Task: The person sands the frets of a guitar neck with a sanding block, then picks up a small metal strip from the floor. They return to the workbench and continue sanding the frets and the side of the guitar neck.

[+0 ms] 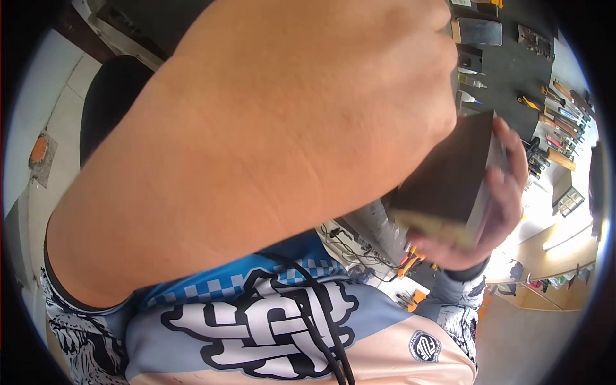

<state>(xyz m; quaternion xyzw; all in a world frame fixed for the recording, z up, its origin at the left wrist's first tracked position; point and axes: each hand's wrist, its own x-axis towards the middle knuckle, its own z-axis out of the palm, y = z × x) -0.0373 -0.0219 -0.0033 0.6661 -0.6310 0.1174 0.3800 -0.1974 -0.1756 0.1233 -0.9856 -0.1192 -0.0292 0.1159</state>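
My left forearm crosses the view from the lower left, very close to the camera. At its end my left hand (410, 70) is curled closed with its back towards me, and anything inside it is hidden. My right hand (507, 205) grips a dark rectangular block (449, 173) from the right and below, fingers wrapped round its side. The block is tilted, with a pale yellowish lower face and a lighter narrow side. My left hand is beside its upper left edge and covers part of it; whether they touch cannot be told.
A dark surface (513, 70) at the upper right bears small bottles (471, 97), yellow-handled pliers (527, 102) and a grey box (480, 31). Several hand tools stand farther right. Cables (346, 237) and an orange tool (410, 264) lie below the block.
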